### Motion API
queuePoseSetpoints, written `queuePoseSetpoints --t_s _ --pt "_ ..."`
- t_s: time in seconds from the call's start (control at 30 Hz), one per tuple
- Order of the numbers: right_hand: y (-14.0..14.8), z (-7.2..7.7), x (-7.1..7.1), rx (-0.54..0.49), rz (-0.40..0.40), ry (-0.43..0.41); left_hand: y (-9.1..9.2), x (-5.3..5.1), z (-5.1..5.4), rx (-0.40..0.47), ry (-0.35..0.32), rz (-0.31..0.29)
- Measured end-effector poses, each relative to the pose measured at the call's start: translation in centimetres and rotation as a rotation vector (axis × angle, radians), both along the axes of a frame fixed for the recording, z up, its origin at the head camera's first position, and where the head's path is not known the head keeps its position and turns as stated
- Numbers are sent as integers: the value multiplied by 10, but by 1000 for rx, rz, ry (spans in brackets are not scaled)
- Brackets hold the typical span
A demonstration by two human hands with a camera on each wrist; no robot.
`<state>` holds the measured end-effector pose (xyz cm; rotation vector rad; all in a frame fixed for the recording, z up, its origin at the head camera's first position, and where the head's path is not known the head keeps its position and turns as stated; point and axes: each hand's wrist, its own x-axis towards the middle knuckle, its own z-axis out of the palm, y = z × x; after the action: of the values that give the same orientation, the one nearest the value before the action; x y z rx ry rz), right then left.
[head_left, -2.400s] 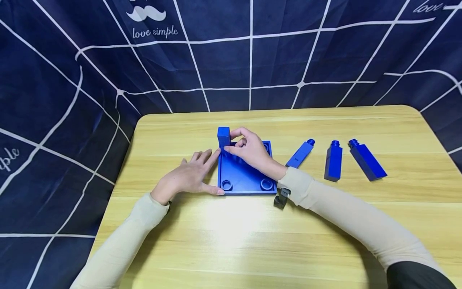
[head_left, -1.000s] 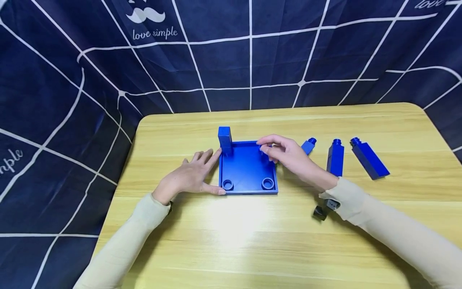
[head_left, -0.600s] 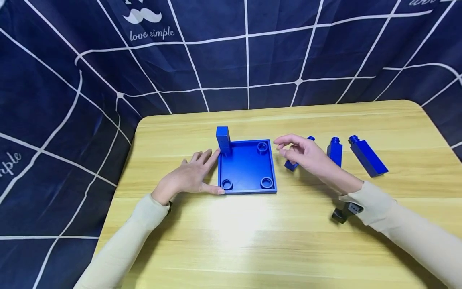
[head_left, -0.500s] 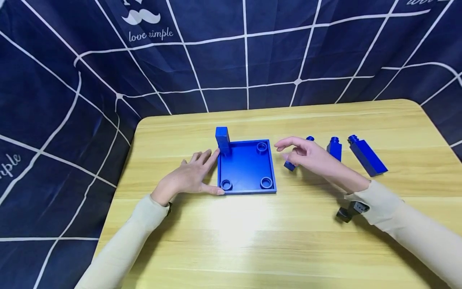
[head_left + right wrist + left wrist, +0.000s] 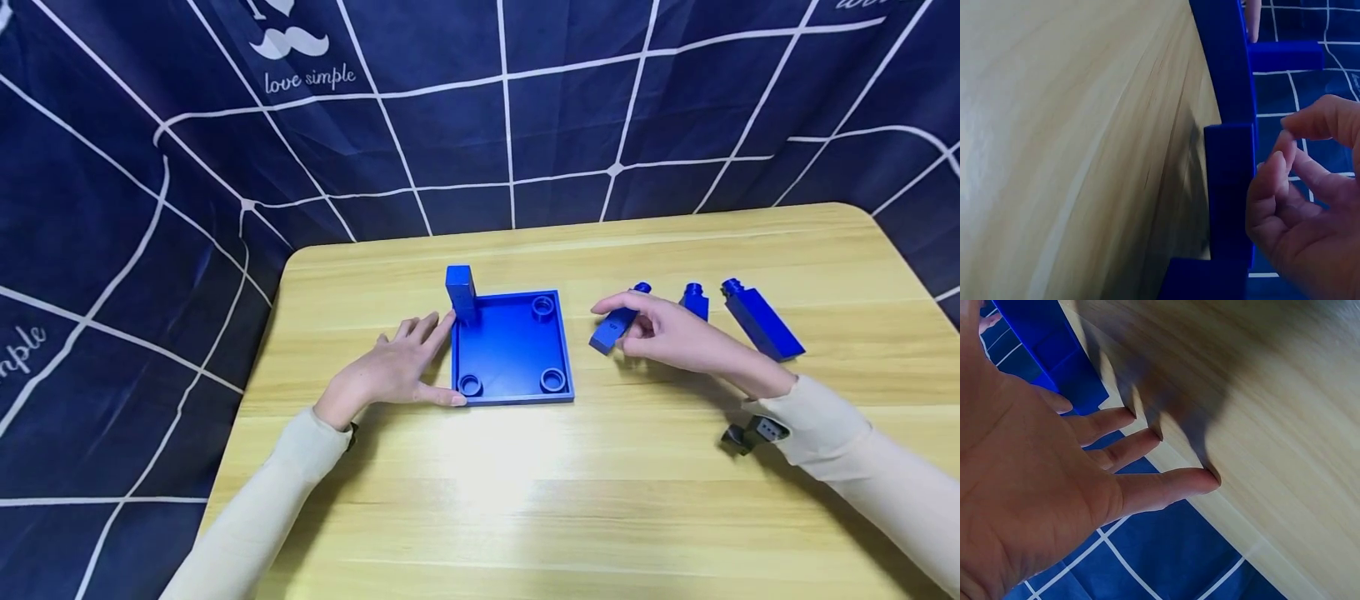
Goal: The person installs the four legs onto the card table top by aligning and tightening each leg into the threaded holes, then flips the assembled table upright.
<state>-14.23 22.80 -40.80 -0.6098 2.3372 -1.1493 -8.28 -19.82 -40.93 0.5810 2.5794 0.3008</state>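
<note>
Navy cloth (image 5: 450, 137) backs the wooden table (image 5: 420, 517) under empty hands (image 5: 390, 371) (image 5: 682, 333), left spread, right half-curled.

Blue tray (image 5: 512, 350), one post (image 5: 461, 292) upright

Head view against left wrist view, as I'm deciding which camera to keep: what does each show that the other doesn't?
Only the head view shows the three loose blue posts, the three ring sockets and the "love simple" lettering. Only the left wrist view shows the palm side of the left hand; the head view has its back. Both share that hand, part of the blue tray, the wooden table and the gridded cloth.
</note>
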Motion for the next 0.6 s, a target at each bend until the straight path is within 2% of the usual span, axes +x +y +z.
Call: queuePoseSetpoints --t_s 0.27,0.6 --pt "3 -7 -7 21 -7 14 0 0 2 5 -2 -3" --pt "-7 -7 -12 162 -70 148 1 0 2 1 -4 4"
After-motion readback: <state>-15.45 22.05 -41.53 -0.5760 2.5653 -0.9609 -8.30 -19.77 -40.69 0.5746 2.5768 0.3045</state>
